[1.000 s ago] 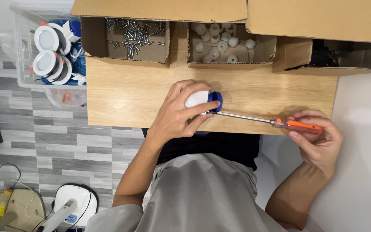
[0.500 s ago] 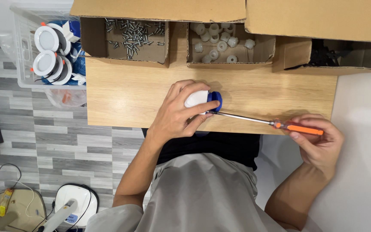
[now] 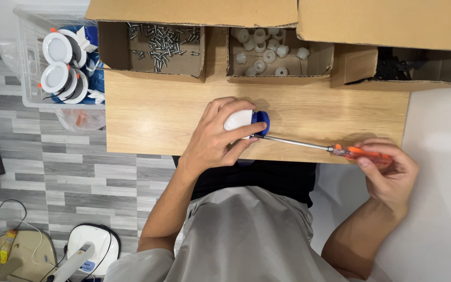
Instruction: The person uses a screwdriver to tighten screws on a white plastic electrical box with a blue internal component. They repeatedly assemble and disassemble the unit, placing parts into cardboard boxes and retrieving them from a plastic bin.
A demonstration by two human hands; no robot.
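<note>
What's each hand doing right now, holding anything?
Left hand: closed on the white and blue part, pressing it on the wooden table.
Right hand: closed on the orange-handled screwdriver, tip at the part.

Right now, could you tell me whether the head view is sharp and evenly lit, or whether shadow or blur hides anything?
Head view: even, soft light, no blur; the left hand casts a faint shadow on the light wooden tabletop; only the open cardboard box of black parts is dark inside.
</note>
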